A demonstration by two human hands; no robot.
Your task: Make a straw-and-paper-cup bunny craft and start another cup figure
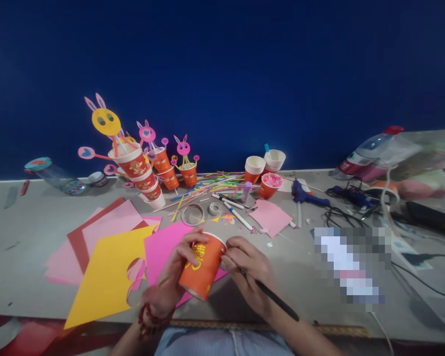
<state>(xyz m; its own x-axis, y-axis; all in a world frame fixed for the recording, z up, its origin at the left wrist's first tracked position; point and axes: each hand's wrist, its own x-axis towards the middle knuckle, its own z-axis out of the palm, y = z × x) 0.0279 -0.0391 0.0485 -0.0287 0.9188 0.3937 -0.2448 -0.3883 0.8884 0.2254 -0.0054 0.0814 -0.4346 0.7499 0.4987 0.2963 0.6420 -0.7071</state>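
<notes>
My left hand (174,269) is wrapped round an orange paper cup (203,267) with yellow lettering, which leans to one side above the table. My right hand (248,272) is closed on a slim black pen-like tool (276,299). Its handle points back toward my forearm, while the fingers hide its tip, close to the cup's right side just below the rim. I cannot tell what kind of tool it is. Beneath my left hand are a bright pink sheet (161,242) and a yellow sheet (107,269) with round cut-outs.
Cups with paper rabbit figures (133,168) stand at the back left, beside scattered coloured straws (215,185). Stacked cups (254,168) are behind a tape roll (214,208) and markers (237,216). A blue glue gun (307,195), cables and a bottle (367,153) lie to the right.
</notes>
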